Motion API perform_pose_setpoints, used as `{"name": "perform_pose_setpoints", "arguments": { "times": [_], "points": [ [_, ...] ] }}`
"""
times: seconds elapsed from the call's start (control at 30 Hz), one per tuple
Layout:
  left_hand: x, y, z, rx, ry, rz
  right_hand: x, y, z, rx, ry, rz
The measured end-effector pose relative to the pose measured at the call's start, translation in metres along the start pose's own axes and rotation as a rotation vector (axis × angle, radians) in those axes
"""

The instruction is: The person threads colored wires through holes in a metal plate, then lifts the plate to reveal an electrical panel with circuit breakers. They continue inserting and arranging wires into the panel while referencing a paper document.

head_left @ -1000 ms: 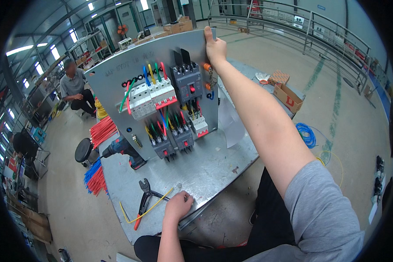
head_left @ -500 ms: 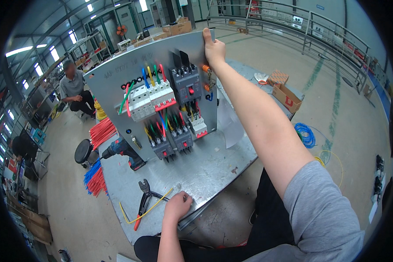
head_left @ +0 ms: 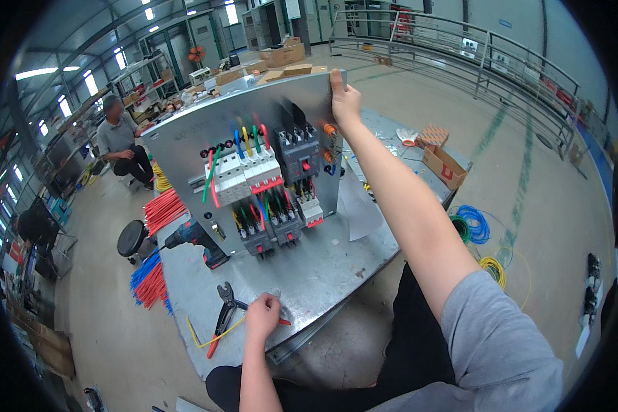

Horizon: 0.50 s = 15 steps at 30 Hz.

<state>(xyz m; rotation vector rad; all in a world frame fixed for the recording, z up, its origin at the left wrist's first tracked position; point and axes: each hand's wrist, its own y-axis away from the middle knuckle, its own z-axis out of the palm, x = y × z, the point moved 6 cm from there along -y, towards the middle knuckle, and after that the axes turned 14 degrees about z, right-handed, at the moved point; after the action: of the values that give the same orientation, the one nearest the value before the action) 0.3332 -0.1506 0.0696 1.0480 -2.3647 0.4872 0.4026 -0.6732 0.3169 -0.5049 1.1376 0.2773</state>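
A grey metal mounting panel [head_left: 178, 147] stands on edge on the worktable [head_left: 323, 281]. My right hand [head_left: 345, 103] grips its top right corner, thumb on the near face. White circuit breakers [head_left: 237, 177], dark grey breakers [head_left: 301, 159] and short coloured wires are fitted on it. Near the table's front, my left hand [head_left: 263, 317] is closed, fingers pinched where a bent yellow wire [head_left: 231, 329] runs into them; the wire's end is hidden there. Under that hand lie crimping pliers [head_left: 225, 302] with red-tipped handles spread apart. A cordless drill [head_left: 198, 242] lies left of them.
Bundles of red wires [head_left: 163, 211] and blue wires [head_left: 145, 272] jut past the table's left edge, near a black stool [head_left: 132, 238]. Open cardboard box [head_left: 446, 166] stands behind right. Wire coils [head_left: 474, 223] lie on the floor. A seated person [head_left: 122, 141] is far left.
My left hand has moved left onto the yellow wire, whose far end no longer shows. The panel's top and my right hand appear lower in view; the view has shifted somewhat too.
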Motion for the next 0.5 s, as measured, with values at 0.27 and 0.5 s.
{"name": "perform_pose_setpoints", "arguments": {
  "times": [0.27,0.5],
  "points": [
    [-0.012,0.012,-0.081,0.497,0.709,-0.081,-0.031,0.029,-0.014,-0.059,-0.054,0.086],
    [0.045,0.026,-0.14,0.684,1.332,-0.036,-0.069,0.049,-0.024,-0.108,-0.139,0.086]
  ]
}}
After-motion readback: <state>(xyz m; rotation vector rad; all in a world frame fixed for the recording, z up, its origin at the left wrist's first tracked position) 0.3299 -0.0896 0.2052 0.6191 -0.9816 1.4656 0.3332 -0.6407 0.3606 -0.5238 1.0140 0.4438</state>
